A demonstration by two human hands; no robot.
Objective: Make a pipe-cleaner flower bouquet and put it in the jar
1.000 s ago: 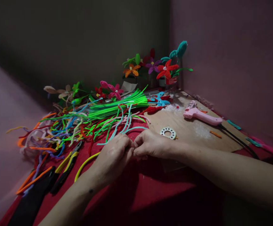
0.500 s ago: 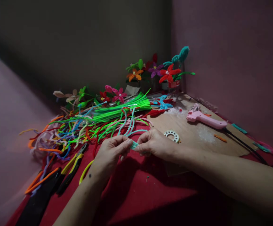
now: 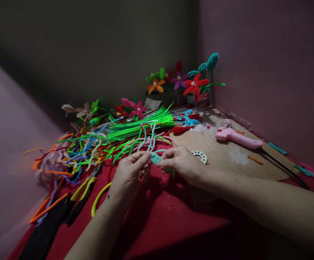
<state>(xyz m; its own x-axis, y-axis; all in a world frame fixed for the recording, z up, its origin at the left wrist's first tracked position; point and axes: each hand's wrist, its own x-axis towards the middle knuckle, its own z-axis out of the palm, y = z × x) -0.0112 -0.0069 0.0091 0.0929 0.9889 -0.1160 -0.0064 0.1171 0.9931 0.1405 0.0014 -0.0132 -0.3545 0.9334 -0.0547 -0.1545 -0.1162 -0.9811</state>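
Note:
A small teal fuzzy piece (image 3: 156, 159) is pinched between both hands over the red tabletop (image 3: 157, 224). My left hand (image 3: 135, 169) holds its left end between thumb and forefinger, the other fingers curled beneath. On its right side, my right hand (image 3: 180, 164) grips it with thumb and fingertips. Fingers hide part of the piece. Pale teal stems (image 3: 152, 139) lie just beyond the hands. Partly covered by my right hand is a white ring with dark holes (image 3: 200, 156).
Black-and-yellow pliers (image 3: 85, 193) lie left of my left arm, beside tangled coloured stems and a green bundle (image 3: 143, 122). A pink glue gun (image 3: 238, 138) rests on a brown board (image 3: 267, 166) at right. Fuzzy flowers (image 3: 195, 85) stand behind.
The teal piece shows more between my fingers and looks broader. Both hands have shifted slightly, and my right hand covers more of the white ring.

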